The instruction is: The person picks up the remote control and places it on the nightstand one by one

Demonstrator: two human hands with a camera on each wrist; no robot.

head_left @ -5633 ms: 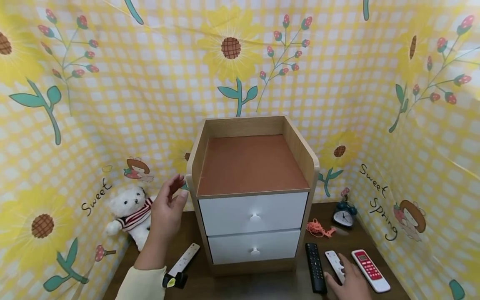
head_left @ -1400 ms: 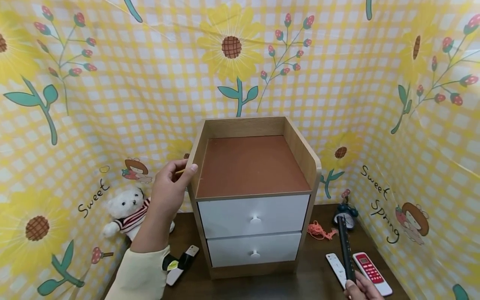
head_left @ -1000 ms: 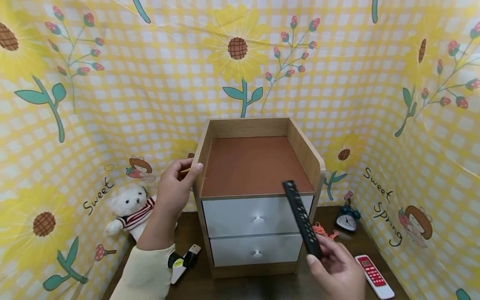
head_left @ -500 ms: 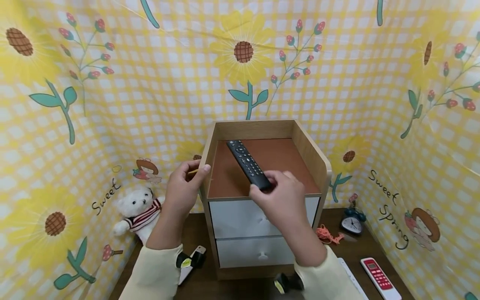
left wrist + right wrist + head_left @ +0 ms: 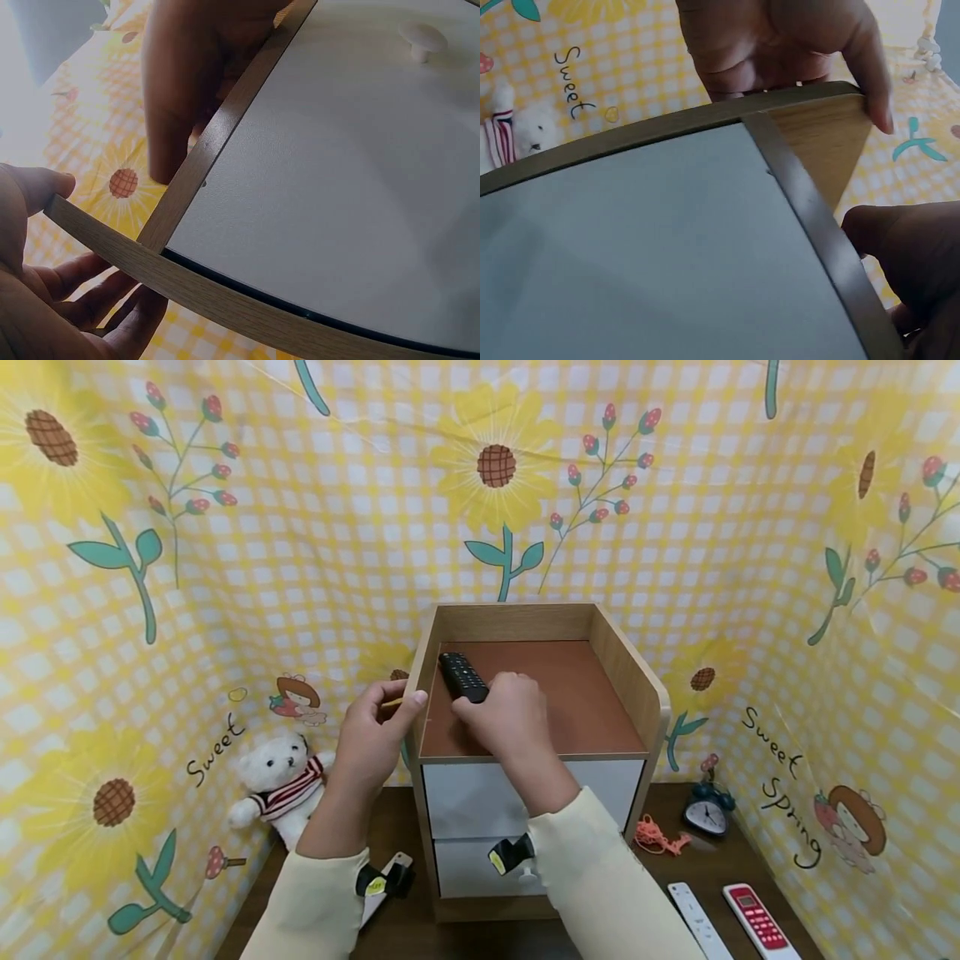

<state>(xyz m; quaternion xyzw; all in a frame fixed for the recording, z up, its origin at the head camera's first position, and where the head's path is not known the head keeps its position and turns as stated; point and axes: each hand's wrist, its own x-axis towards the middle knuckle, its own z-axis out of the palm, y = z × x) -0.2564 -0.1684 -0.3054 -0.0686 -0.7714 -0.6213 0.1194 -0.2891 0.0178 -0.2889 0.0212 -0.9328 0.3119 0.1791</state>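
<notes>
One hand, the right hand [image 5: 506, 714], is leaning over the chest [image 5: 630, 677] with its back facing up. Its arm is coming up from the low right side in a pale sleeve [image 5: 600, 877], and it is crossing in front of the white drawers [image 5: 472, 802]. It is gripping the near end of the black remote [image 5: 467, 678], with the thumb lying along the left side. The left hand [image 5: 370, 739] is pinching the left wall [image 5: 422, 672] of the chest, and its thumb is sitting at the edge while the other fingers are staying outside.

The black remote is looking long and thin, and it is showing rows of little pale buttons on its face. It is sitting over the brown top [image 5: 573, 693] of the chest, near the left wall. I am not able to tell if it is touching the brown part. Its far end is pointing away from the person and a bit left, so its long side is running on a slant, from near right to far left.

A white remote [image 5: 697, 918] and a red and white remote [image 5: 753, 920] are lying side by side on the table [image 5: 465, 943], right of the chest.
</notes>
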